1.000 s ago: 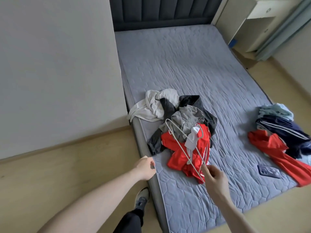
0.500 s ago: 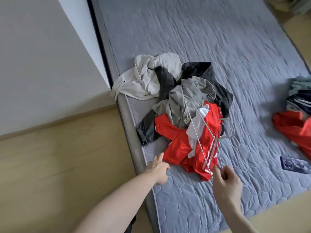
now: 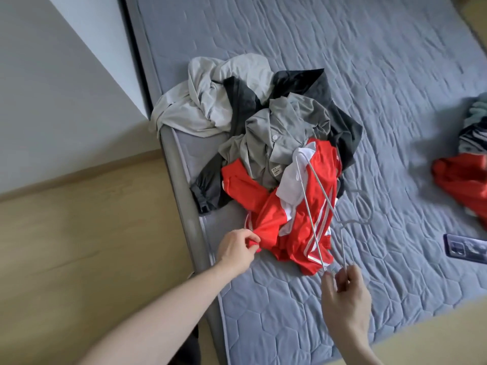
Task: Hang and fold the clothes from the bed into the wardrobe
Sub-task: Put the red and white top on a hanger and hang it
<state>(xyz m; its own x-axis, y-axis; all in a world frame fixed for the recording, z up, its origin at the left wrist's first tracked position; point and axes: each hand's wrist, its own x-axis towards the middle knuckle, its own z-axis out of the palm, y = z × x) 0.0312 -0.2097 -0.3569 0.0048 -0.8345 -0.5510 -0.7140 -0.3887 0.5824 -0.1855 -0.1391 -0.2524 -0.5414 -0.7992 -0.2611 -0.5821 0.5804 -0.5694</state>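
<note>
A heap of clothes lies near the left edge of the bed (image 3: 342,61). On top is a red jacket with white stripes (image 3: 297,206), beside a grey shirt (image 3: 284,133), a dark garment (image 3: 334,106) and a pale one (image 3: 210,101). My left hand (image 3: 238,250) pinches the near corner of the red jacket. My right hand (image 3: 345,293) grips the corner of a thin metal hanger (image 3: 316,206), which slants over the red jacket with its hook to the right.
A second pile with a red garment (image 3: 463,180) and striped dark clothes (image 3: 474,138) lies at the right. A dark phone (image 3: 465,248) rests on the quilt near it. Wooden floor (image 3: 92,233) and a white wall (image 3: 52,75) lie to the left.
My left hand has moved from the bed's edge onto the red jacket and taken hold of its corner. The hanger in my right hand has swung its hook to the right. The view has closed in.
</note>
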